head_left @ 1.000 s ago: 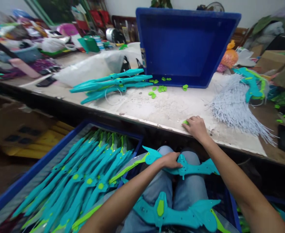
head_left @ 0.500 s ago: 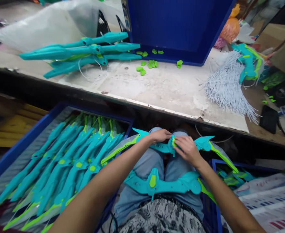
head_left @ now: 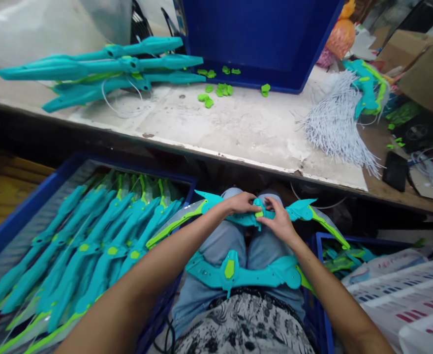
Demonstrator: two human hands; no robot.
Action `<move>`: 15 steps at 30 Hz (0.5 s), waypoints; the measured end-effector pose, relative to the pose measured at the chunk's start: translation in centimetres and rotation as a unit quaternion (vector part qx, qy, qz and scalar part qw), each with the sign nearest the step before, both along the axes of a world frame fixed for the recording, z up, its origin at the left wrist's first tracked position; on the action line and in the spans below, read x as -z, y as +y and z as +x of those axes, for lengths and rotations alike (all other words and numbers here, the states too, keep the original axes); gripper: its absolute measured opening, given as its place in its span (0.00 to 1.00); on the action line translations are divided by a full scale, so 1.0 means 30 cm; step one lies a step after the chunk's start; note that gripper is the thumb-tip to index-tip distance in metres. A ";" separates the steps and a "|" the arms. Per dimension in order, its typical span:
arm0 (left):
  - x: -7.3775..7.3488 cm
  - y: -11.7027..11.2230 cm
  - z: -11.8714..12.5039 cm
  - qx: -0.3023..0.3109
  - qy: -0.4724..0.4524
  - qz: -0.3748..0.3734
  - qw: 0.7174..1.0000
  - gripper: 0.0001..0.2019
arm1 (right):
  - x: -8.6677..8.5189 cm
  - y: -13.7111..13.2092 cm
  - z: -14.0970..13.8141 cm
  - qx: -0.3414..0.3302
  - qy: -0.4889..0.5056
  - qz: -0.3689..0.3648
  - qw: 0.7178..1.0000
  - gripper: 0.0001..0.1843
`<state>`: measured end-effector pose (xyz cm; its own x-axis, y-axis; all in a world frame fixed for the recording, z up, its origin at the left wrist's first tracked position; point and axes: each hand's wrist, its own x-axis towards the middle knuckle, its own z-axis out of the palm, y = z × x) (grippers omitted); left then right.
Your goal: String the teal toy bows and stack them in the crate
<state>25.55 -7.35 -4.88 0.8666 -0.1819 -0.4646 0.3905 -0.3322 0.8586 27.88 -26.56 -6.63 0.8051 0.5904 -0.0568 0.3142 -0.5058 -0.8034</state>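
A teal toy bow [head_left: 302, 210] with lime-green curved tips lies across my knees, and both my hands are at its middle. My left hand [head_left: 243, 203] grips the bow just left of centre, thumb reaching onto a small lime-green piece [head_left: 259, 214] there. From the other side, my right hand [head_left: 278, 216] has its thumb and fingers around the bow's middle, close to that same piece. Nearer to me, a second teal toy bow [head_left: 253, 277] rests on my thighs with a green piece in its centre; my right forearm partly covers its right tip.
At left, a blue crate [head_left: 63, 169] holds several similar bows. On the worktable [head_left: 216, 128] lie stacked teal bows [head_left: 91, 66], loose green pieces [head_left: 222, 90], a large blue bin [head_left: 253, 44] and white strings [head_left: 334, 123]. Another blue crate [head_left: 323, 295] stands at right.
My right hand has shifted its fingers, thumb now below the green piece and fingers above. The whole view has moved slightly; the bows remain on my lap.
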 end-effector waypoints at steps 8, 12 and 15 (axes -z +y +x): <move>0.012 -0.019 0.004 -0.051 0.065 -0.022 0.996 0.10 | -0.024 0.045 0.091 -0.062 0.079 -0.094 0.991 0.33; 0.008 -0.012 0.011 -0.047 0.062 0.005 0.997 0.10 | -0.015 0.058 0.085 -0.058 0.079 -0.089 0.991 0.33; -0.014 -0.021 0.001 -0.041 0.038 0.038 0.998 0.12 | -0.015 0.058 0.075 -0.059 0.057 -0.090 0.993 0.33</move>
